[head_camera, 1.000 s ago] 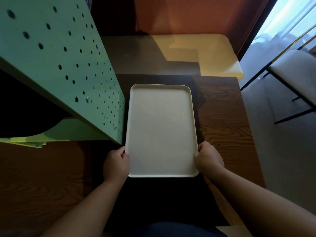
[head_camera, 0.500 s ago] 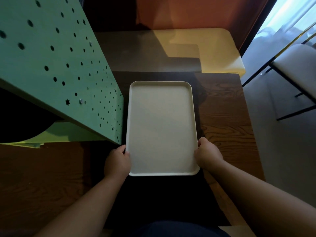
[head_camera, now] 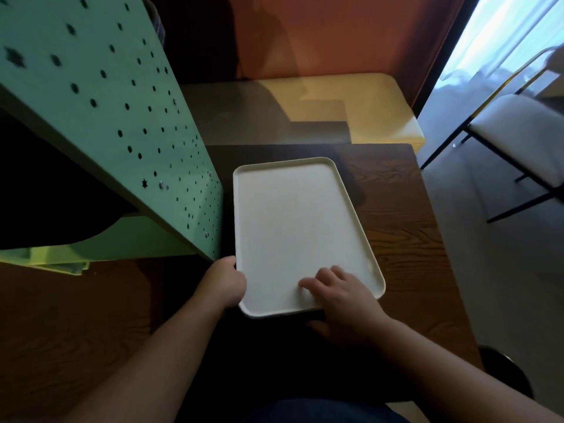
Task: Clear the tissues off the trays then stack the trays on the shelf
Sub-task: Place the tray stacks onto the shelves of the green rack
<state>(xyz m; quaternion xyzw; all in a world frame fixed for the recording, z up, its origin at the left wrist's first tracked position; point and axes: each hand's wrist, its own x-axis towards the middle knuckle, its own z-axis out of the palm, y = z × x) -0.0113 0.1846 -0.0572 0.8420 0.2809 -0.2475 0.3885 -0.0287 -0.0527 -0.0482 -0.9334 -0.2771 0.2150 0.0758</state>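
Because no tissue shows on it, the cream tray [head_camera: 299, 227] looks ready for the stacking half of the task rather than the clearing half. It sits over the dark strip of the wooden table [head_camera: 406, 239], its long side running away from the person, its left rim just beside the lower corner of the green perforated shelf unit [head_camera: 122, 126]. Whether it rests flat on the table or is lifted slightly at the near end, I cannot tell.

At the near left corner, the left hand [head_camera: 224, 283] is curled around the rim, fingers closed on the edge, which reads as the carrying grip. Over the near right part of the tray, the right hand [head_camera: 338, 296] lies with fingers spread and loosely extended on the inner surface, the thumb tucked below the near rim; it seems to be steadying or pinching that edge rather than gripping it firmly. With one hand on a corner and the other across the near end, the hold suits turning the tray leftward toward the shelf opening.

Under the green panel the shelf's interior is dark, with a pale green ledge [head_camera: 55, 264] at its base. Beyond the table's far edge lies a yellow bench seat [head_camera: 375, 105], and to the right a white chair [head_camera: 518, 129] stands well apart on the floor.
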